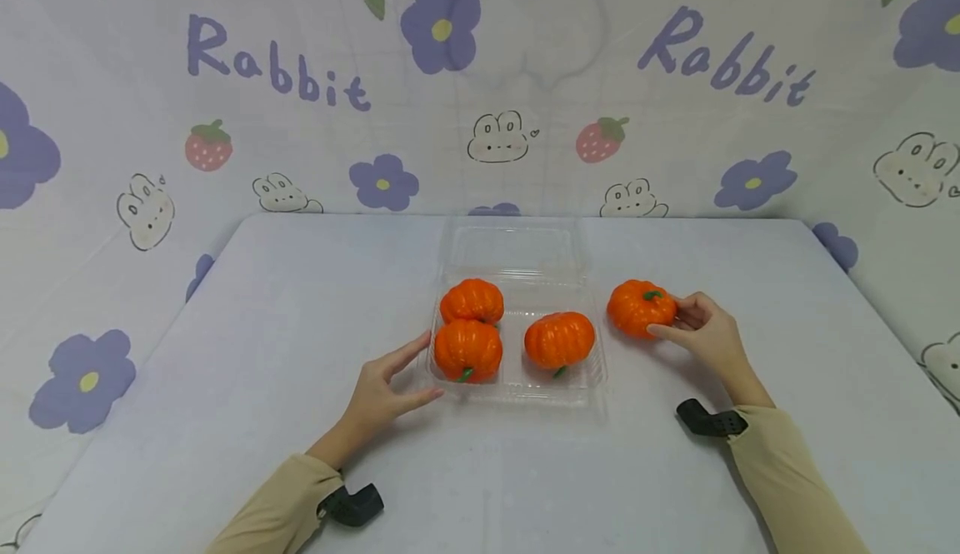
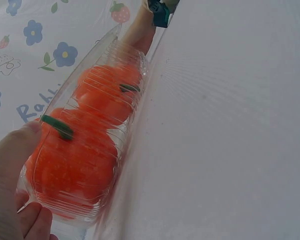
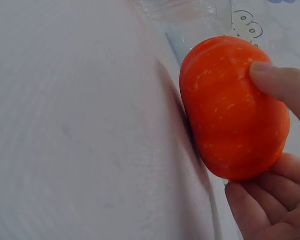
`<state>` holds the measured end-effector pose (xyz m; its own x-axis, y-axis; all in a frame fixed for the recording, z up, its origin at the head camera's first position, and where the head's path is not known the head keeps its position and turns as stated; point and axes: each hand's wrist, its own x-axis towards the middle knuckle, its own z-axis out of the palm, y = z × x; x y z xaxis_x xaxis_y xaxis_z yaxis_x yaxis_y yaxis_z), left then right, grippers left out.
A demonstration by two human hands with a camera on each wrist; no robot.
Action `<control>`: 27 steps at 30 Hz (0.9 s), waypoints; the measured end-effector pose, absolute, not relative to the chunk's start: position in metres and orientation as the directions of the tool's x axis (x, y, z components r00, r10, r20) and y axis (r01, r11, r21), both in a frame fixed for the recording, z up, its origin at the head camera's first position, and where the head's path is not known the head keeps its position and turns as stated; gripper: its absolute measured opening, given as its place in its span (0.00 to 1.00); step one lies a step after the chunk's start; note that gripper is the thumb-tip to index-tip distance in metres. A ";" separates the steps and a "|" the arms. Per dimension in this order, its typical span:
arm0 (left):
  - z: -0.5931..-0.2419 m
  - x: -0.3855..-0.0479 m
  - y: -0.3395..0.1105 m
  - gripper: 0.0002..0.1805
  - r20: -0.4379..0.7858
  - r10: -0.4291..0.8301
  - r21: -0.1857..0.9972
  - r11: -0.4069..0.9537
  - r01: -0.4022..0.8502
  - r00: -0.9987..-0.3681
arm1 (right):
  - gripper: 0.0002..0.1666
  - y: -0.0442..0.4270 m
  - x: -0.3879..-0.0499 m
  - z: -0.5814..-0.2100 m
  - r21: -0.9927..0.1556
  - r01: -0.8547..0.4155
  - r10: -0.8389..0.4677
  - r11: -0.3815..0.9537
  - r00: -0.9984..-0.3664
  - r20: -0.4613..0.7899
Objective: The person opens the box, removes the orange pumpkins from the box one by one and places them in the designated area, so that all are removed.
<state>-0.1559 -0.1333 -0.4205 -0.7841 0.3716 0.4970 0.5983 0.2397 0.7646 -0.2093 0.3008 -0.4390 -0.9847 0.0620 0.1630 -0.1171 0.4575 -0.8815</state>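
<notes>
A clear plastic clamshell box (image 1: pixel 513 375) lies with its lid (image 1: pixel 513 247) folded back. Inside it are three small orange toy pumpkins: two on the left, a back one (image 1: pixel 471 300) and a front one (image 1: pixel 468 351), and one on the right (image 1: pixel 559 340). My left hand (image 1: pixel 378 396) is at the box's front left corner, thumb and fingers spread, touching its side. To the right of the box, my right hand (image 1: pixel 708 333) pinches a fourth pumpkin (image 3: pixel 229 110) between thumb and fingers. That pumpkin is at the tabletop; whether it touches the cloth I cannot tell.
A white cloth covers the table (image 1: pixel 525 479). Behind it hangs a printed curtain (image 1: pixel 300 146) with rabbits, flowers and strawberries. Black devices sit at both wrists, one on the left (image 1: pixel 352 504) and one on the right (image 1: pixel 708 419).
</notes>
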 end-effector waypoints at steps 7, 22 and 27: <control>-0.420 -0.157 -0.134 0.34 0.527 0.362 0.750 0.227 0.622 -0.769 | 0.28 0.300 -0.214 -0.439 -0.885 -0.133 0.037 0.447 -0.985 0.167; -0.422 -0.157 -0.133 0.34 0.511 0.364 0.766 0.219 0.605 -0.779 | 0.39 0.302 -0.212 -0.437 -0.889 -0.146 -0.073 0.435 -0.989 0.127; -0.422 -0.157 -0.133 0.34 0.513 0.364 0.766 0.215 0.606 -0.777 | 0.44 0.304 -0.212 -0.434 -0.882 -0.145 -0.129 0.448 -0.987 0.097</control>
<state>-0.1571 -0.1327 -0.4220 -0.7773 0.3642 0.5129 0.6061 0.2155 0.7656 -0.2123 0.3044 -0.4337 -0.9869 -0.1288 0.0970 -0.1451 0.4483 -0.8820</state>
